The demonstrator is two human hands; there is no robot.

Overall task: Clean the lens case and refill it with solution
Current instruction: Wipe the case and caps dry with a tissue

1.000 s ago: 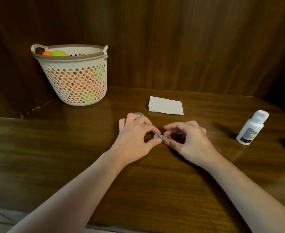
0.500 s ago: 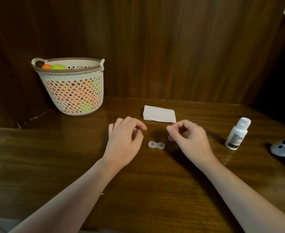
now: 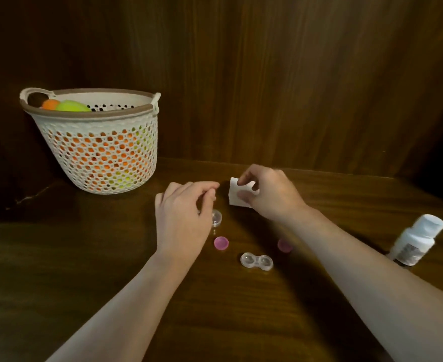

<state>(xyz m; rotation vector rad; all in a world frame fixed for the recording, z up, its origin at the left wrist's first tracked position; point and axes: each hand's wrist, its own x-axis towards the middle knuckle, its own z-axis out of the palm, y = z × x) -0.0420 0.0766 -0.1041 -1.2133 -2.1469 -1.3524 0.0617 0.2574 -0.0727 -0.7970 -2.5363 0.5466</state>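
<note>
From the head view, the lens case [image 3: 256,262] lies uncapped on the wooden surface [image 3: 111,257], between the forearms, with two pink caps [image 3: 221,243] nearby. The right hand [image 3: 270,194] pinches a white tissue [image 3: 237,198]. The left hand [image 3: 182,220] curls over a small clear lid [image 3: 217,218]; I cannot tell whether its grip holds it. The solution bottle [image 3: 414,241] stands far right.

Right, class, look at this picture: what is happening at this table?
A person is working on a contact lens case, which lies open on the wooden table between their arms. Two pink caps lie near it. The right hand pinches a white tissue lifted off the table, while the left hand is over a small clear round piece; whether it grips that is unclear. The solution bottle stands capped at the right, and a basket of coloured balls sits at the back left.
</note>
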